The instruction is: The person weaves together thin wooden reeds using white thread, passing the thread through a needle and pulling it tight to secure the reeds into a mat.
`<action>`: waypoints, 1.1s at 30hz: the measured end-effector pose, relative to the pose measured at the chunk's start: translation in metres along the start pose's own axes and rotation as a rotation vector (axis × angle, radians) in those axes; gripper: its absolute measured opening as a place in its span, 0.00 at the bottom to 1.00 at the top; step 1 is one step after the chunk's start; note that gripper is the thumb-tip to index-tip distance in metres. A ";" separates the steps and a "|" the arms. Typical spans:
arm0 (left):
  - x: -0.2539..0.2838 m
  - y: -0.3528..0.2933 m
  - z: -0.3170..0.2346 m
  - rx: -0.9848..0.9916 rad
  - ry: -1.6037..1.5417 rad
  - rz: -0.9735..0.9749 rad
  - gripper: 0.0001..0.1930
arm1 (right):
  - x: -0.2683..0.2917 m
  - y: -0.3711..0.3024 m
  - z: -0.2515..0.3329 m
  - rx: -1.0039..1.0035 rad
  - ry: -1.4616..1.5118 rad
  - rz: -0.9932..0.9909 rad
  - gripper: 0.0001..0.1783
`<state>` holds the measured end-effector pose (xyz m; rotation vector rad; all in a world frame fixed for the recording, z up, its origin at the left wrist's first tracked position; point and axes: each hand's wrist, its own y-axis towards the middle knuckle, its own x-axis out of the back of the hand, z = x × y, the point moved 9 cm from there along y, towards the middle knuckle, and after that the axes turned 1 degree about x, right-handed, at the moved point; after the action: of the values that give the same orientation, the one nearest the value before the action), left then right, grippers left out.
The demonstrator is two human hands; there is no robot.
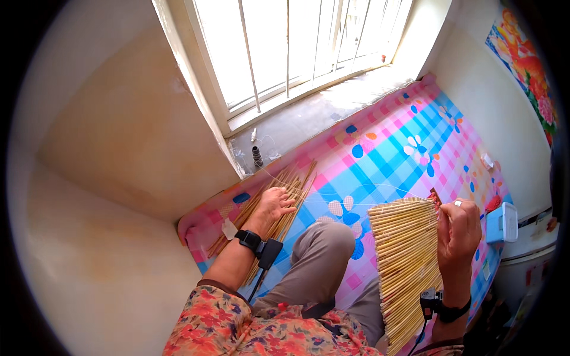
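My left hand [276,204] lies over a loose pile of thin yellowish-brown sticks [300,181], its fingers partly spread and no stick clearly gripped. At the right, my right hand [460,228] is closed at the upper right edge of a mat of sticks [407,261] bound side by side. The mat hangs across my right leg. Beside that hand a small dark red piece [435,197] shows at the mat's top corner; its kind is unclear. Pale thread [374,185] runs loosely from near the pile to this corner. The right fingertips are partly hidden.
A dark thread spool [257,156] stands on the window sill [320,110] behind bars. Under everything spreads a pink and blue checked cover [380,160]. A light blue plastic container [502,222] sits at the right. Walls bound the left and right sides.
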<state>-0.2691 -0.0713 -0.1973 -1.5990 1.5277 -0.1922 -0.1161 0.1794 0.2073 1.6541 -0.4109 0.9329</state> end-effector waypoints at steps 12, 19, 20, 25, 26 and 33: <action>-0.040 -0.021 -0.153 -0.349 -0.389 0.206 0.05 | 0.033 0.003 -0.007 0.045 -0.063 -0.061 0.12; -0.062 -0.068 -0.089 -0.087 0.003 0.325 0.04 | 0.056 0.020 -0.012 0.086 -0.214 -0.141 0.12; -0.063 -0.074 -0.071 -0.030 0.011 0.291 0.04 | 0.057 0.022 -0.012 0.094 -0.192 -0.161 0.12; -0.078 -0.053 -0.040 -0.045 -0.381 0.326 0.05 | 0.066 0.031 0.006 0.168 -0.153 -0.129 0.12; -0.081 -0.049 -0.049 -0.088 -0.520 0.318 0.05 | 0.069 0.030 0.009 0.169 -0.155 -0.122 0.12; -0.058 -0.026 -0.115 -0.284 -0.711 0.225 0.06 | 0.067 0.008 -0.007 0.090 -0.240 -0.051 0.11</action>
<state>-0.3375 -0.0799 -0.0858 -1.4608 1.1768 0.6788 -0.0824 0.1966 0.2638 1.8584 -0.4920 0.7255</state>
